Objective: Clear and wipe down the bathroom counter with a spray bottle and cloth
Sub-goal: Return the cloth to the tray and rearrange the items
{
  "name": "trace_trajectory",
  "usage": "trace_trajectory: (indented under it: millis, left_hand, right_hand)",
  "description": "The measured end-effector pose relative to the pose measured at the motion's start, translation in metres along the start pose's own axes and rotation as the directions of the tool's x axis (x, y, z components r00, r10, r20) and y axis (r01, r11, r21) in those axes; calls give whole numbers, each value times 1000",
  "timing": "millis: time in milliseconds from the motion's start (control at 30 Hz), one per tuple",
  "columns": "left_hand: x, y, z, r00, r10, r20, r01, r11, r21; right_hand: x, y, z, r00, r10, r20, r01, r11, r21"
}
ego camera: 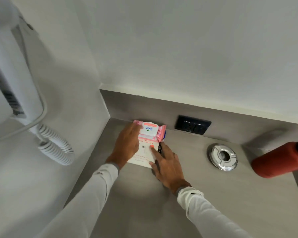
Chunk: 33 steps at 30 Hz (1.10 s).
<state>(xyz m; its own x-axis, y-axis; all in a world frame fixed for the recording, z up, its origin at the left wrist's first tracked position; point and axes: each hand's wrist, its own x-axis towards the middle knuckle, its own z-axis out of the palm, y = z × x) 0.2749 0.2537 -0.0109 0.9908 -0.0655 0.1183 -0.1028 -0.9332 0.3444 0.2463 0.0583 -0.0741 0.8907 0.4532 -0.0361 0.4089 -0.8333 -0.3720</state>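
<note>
A white book with red lettering lies in the back left corner of the grey counter. A pink wipes pack with a white lid rests on the book's far end. My left hand lies on the book's left side, fingers touching the pack. My right hand clasps the book's right edge, forefinger on the cover, beside a thin black object. No spray bottle or cloth is visible.
A steel ashtray sits on the counter to the right. A red bottle with a black cap lies at the right edge. A black wall socket is behind. A white wall hair dryer with coiled cord hangs left.
</note>
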Motion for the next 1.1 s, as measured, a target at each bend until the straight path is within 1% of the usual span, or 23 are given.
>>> trace_trajectory:
  millis: [67,133,167,200,267,333,400,433,500,533,567,667,767,833,933,1033,1100]
  left_hand:
    - [26,-9,-3,984,76,164,-87,994,60]
    - [41,-18,2,943,121,309,-161,981,108]
    - [44,-21,5,929,123,349,-174,977,119]
    - [44,-23,7,930,119,349,-170,978,121]
    - [41,-29,8,955,123,269,-161,979,122]
    - [33,-36,4,974,97,206,-129,980,150]
    - [20,-49,-1,992,-3,125,-14,990,137]
    - [12,-56,-3,992,-86,92,74,989,131]
    - [-4,-70,-4,960,-270,69,256,953,159]
    - [-10,-75,-4,943,-330,48,317,932,177]
    - [-14,-78,-4,933,-361,14,351,916,195]
    - [-19,-79,-4,921,-385,-66,390,893,224]
    - [-20,-71,1,882,-465,-79,472,876,102]
    - [-18,-65,6,883,-462,-87,467,883,51]
    - [-8,-59,10,896,-437,-80,441,896,46]
    - [-3,-52,11,899,-420,-125,434,894,112]
    - [-7,-40,12,921,-339,-191,368,918,148]
  right_hand:
    - [2,-4,3,996,-50,75,56,996,-72]
    - [3,-6,7,994,-40,102,50,995,-90]
    - [3,-6,8,994,-29,102,38,995,-87]
    - [2,-6,8,995,-24,100,33,996,-85]
    - [0,-3,10,995,-24,97,32,996,-85]
    - [-4,0,10,996,-27,91,35,996,-88]
    - [-7,2,9,996,-27,84,35,995,-97]
    - [-9,3,9,996,-23,82,31,995,-98]
    - [-14,6,9,996,-11,84,19,995,-102]
    - [-17,9,8,996,-3,85,12,994,-105]
    - [-20,11,8,996,3,84,6,994,-106]
    - [-29,17,4,996,19,82,-9,994,-112]
    - [-38,25,0,996,30,79,-20,992,-127]
    - [-44,30,-3,996,34,78,-23,991,-135]
    - [-50,35,-7,998,32,58,-25,993,-117]
    - [-50,38,-10,997,25,76,-16,994,-111]
    - [-50,39,-10,997,28,76,-22,997,-77]
